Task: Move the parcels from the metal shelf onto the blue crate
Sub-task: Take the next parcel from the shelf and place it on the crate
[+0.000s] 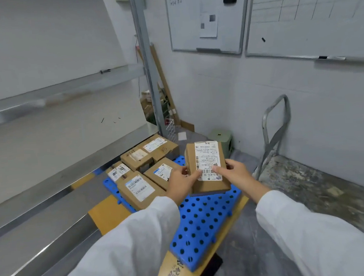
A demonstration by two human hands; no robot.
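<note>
**Fifth parcel [208, 168] held in two hands at the blue crate [204, 218]**

Left of the blue crate we see the metal shelf [49, 168], its steel edges running along the crate's left side. On the crate's far left part lie four parcels [137, 189], brown cartons with white labels facing up, packed close together. Next we find the left hand [181, 184], over the middle of the crate. Its fingers curl round the left edge of the fifth parcel, with the thumb on the label. The fifth parcel stands tilted over the crate's far right part, label towards us. We cannot tell whether its lower edge rests on the crate. The right hand [236, 172] grips its right edge, thumb pressed beside the barcode. Beyond the crate's far right corner sits a green stool [221, 138]. Right of the crate stands a platform trolley [309, 182] with a worn deck.
</note>
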